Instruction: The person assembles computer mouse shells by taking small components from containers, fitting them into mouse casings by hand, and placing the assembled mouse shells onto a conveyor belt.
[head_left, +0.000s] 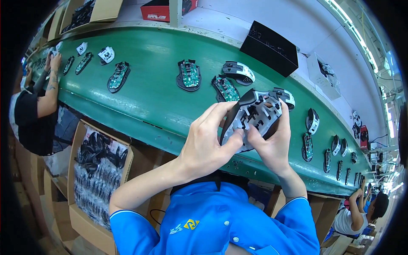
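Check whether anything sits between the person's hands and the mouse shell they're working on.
Nothing visible does. The left hand and right hand both grip the mouse shell directly, above the green conveyor belt.

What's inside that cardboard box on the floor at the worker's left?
The open cardboard box is packed with clear bags of black cables, some coiled loose on top. What lies deeper under the top layer is covered. Both hands, left hand and right hand, are up holding a mouse shell.

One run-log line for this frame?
left hand: grips mouse shell | right hand: grips same shell | below: green conveyor belt, mouse bases
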Available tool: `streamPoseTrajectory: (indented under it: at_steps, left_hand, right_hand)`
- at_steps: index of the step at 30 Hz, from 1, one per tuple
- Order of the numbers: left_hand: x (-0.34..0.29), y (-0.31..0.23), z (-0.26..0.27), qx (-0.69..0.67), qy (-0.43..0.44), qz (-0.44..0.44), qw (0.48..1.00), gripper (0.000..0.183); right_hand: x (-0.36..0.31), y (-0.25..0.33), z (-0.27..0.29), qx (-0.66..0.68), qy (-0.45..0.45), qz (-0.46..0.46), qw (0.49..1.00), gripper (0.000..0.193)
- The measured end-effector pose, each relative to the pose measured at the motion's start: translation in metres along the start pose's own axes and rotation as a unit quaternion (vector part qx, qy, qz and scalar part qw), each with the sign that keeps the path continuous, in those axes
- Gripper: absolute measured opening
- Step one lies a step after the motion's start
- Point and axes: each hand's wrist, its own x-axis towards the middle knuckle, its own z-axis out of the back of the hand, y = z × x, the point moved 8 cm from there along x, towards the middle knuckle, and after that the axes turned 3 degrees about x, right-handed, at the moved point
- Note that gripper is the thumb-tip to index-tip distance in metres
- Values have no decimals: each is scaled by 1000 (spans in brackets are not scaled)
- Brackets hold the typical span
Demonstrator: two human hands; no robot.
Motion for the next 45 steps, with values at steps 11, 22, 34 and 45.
streamPoseTrajectory:
  at_steps: [11,22,34,45]
  left_hand:
    - [-3,-5,3,1,-69,-64,996,40]
    - [-3,-2,5,8,-45,-70,996,43]
    - [1,8,8,-19,-34,-36,999,40]
    - [-10,25,149,3,-99,113,989,47]
  right_hand:
    - [-5,3,-6,-17,-4,1,1000,50]
    - [-4,-4,-13,-12,4,-24,1000,45]
    - [1,-8,-19,13,11,-41,999,43]
    - [168,-24,-67,-264,88,168,946,47]
